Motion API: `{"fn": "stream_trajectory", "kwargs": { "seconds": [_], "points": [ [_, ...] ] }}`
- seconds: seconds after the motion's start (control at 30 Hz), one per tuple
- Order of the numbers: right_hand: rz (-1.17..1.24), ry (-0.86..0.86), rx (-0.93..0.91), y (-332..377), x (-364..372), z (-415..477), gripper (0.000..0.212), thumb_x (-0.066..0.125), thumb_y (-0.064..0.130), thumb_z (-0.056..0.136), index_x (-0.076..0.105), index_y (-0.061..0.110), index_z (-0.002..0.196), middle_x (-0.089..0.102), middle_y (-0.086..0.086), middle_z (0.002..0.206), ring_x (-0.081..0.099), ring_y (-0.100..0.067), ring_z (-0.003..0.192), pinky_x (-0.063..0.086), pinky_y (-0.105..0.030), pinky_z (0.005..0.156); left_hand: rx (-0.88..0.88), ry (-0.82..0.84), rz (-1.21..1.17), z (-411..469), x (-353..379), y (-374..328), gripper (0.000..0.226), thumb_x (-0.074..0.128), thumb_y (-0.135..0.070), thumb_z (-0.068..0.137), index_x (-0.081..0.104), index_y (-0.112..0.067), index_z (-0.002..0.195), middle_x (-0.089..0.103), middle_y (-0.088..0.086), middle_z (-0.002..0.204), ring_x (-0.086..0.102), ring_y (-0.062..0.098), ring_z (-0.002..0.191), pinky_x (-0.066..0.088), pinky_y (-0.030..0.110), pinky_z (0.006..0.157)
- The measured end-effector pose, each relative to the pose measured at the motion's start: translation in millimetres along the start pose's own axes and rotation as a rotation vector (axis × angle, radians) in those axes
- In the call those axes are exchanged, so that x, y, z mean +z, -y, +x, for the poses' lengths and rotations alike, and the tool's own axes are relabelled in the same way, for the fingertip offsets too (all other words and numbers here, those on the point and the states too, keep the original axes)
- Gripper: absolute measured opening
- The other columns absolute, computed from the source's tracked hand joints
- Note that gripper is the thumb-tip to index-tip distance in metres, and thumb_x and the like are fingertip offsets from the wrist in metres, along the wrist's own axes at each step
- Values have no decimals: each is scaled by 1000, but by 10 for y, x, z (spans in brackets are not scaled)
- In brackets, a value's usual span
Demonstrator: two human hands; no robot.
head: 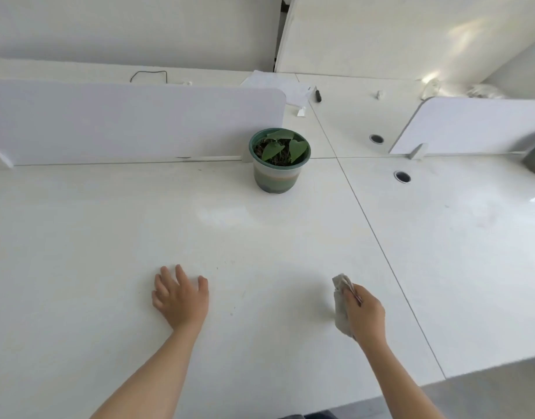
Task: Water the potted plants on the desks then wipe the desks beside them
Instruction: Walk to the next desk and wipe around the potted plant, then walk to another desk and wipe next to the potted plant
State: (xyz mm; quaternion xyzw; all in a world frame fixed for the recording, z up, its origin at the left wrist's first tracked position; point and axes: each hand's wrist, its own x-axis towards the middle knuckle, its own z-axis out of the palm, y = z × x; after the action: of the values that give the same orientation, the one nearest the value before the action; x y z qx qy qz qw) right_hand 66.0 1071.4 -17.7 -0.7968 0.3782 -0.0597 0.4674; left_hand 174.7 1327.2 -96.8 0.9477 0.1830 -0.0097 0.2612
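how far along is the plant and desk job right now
No watering can is in view, and whether the potted plant got watered cannot be told. Wiping is in hand: the right hand grips a grey cloth at the white desk, and the left hand rests flat. Faint specks near the hands remain.

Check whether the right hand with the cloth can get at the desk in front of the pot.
Probably yes. The right hand holds the cloth over the desk, and the stretch between it and the pot is bare. The left hand rests flat, off to the side.
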Motion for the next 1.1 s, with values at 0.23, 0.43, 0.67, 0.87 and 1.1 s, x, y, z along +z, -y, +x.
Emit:
{"fn": "stream_trajectory", "kwargs": {
  "seconds": [0.23, 0.43, 0.67, 0.87, 1.1],
  "points": [
    [83, 187, 4, -317, -91, -553, 20, 58, 11, 86, 64, 29, 83, 67, 11, 83, 60, 1, 79, 45, -6, 58, 123, 82, -189, -241, -257, 167, 41, 46, -21, 89, 53, -2, 124, 60, 18, 123, 49, 37, 117, 27, 48, 104],
    [79, 278, -34, -419, -243, -713, 17, 61, 14, 84, 61, 30, 78, 64, 13, 76, 58, 12, 63, 43, -4, 53, 171, 311, -440, -916, -530, 171, 28, 47, -14, 93, 55, -9, 120, 61, 9, 103, 52, 22, 98, 35, 31, 83],
    [22, 430, -99, -593, -562, -604, 13, 59, 18, 84, 62, 31, 80, 65, 8, 80, 58, -3, 73, 43, -12, 59, 138, 407, -439, -1566, -357, 134, 12, 49, -14, 92, 58, -22, 96, 67, 8, 100, 61, 26, 100, 39, 31, 82],
    [-29, 513, -168, -902, -1033, -522, 8, 59, 20, 84, 61, 25, 89, 63, 8, 80, 56, -4, 73, 41, -12, 59, 146, 412, -387, -2190, -155, -186, 18, 48, -14, 93, 62, -12, 104, 67, 10, 102, 61, 24, 100, 40, 28, 83],
    [-175, 707, -278, -1235, -1195, -624, 7, 60, 20, 82, 59, 27, 82, 61, 10, 74, 55, -9, 73, 40, -21, 63, 111, 391, -360, -3079, -47, -164, 10, 50, -17, 93, 57, -24, 94, 63, -8, 88, 59, 12, 88, 39, 11, 70]
  ]
}}
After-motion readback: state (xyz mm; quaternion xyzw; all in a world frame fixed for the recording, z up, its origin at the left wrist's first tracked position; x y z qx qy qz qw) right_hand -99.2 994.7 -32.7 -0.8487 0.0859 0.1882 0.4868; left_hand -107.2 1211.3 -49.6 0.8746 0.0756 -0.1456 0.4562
